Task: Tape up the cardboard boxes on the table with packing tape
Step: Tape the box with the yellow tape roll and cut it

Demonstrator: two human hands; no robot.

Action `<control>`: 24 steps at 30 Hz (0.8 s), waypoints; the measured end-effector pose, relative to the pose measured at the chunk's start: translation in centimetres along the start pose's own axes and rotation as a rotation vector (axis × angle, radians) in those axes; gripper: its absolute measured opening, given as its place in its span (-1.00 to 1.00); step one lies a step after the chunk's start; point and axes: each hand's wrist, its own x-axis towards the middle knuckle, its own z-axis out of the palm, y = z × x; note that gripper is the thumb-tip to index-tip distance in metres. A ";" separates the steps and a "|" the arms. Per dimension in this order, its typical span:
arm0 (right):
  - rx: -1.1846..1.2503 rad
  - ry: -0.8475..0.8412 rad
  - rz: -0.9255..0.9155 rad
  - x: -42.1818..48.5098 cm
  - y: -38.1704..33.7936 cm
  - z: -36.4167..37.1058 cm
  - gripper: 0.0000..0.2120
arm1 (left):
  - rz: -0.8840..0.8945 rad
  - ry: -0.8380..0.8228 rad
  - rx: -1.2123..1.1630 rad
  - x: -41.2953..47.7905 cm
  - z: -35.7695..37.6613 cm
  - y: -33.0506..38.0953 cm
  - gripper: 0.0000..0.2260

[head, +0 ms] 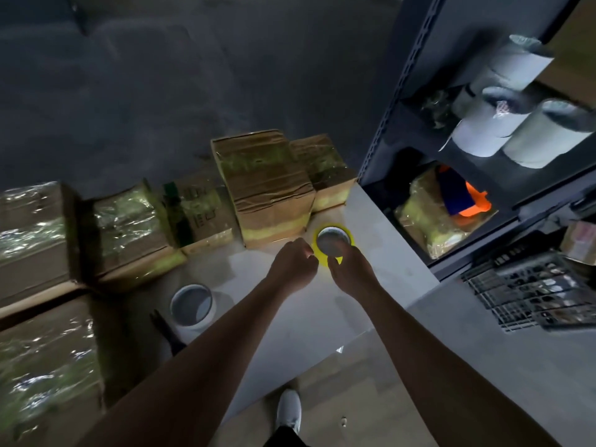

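A yellow roll of packing tape (pixel 322 257) is held over the white table (pixel 380 227), just in front of a taped cardboard box (pixel 264 188). My right hand (pixel 351 272) grips the roll's near edge from below. My left hand (pixel 292 264) is curled at the roll's left rim, fingertips pinched as if on the tape end; what it pinches is too small to tell. Several more cardboard boxes, glossy with tape or film, line the table's back and left: one (pixel 322 169), one (pixel 200 211), one (pixel 129 227), one (pixel 29 233).
A second, pale tape roll (pixel 193 306) stands on the table to the left of my forearms, with a dark tool (pixel 167 333) beside it. A metal shelf (pixel 387 101) with large paper rolls (pixel 483 133) and bagged goods stands at the right. A wire basket (pixel 529 291) sits lower right.
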 end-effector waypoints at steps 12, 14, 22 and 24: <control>-0.204 -0.083 -0.037 2.3 1.8 1.8 -0.75 | -0.339 -0.113 -0.205 1.9 2.0 -2.1 -0.69; -0.171 -0.096 -0.075 1.6 1.6 2.3 -0.79 | -0.440 -0.093 -0.373 1.9 2.5 -2.7 -0.59; 0.111 -0.197 -0.255 -0.5 0.2 3.2 -0.87 | -0.564 0.046 -0.578 0.0 2.2 -5.1 -0.67; 0.205 -0.167 -0.236 -0.9 -0.5 3.5 -0.87 | -0.518 0.105 -0.570 -0.8 1.2 -5.7 -0.69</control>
